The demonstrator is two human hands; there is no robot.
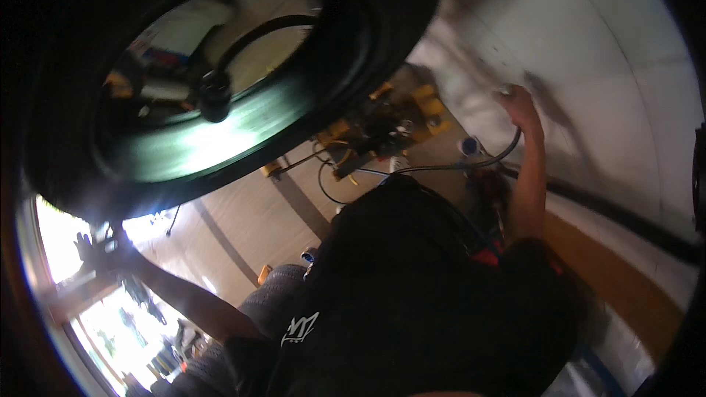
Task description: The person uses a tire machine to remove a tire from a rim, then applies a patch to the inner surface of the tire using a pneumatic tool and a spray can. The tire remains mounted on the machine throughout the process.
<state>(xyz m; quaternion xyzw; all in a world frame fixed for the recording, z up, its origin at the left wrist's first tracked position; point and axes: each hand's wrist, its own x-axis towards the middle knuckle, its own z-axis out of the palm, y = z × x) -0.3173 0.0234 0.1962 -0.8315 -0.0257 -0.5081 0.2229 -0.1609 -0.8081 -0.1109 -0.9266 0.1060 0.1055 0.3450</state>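
Observation:
A large black tyre [294,121] fills the upper left, tilted, its inner surface brightly lit in one patch. In its opening shows a dark rounded knob [215,95] near a curved black bar. Below the tyre's lower left edge, my left hand [107,251] has its fingers spread; glare hides whether it touches the rubber. My right hand [521,109] is raised beside the white wall at the right, closed round the end of a dark hose [507,151]. A small metallic tip shows at its fingers. The hose curves down and back toward my body.
Yellow-framed equipment [430,106] with cables stands on the floor [239,228] beyond my body. Ribbed tyres [272,298] lie at the lower left, near a bright window [121,334]. The white wall [588,51] curves along the right, with a dark rail [625,219] low down.

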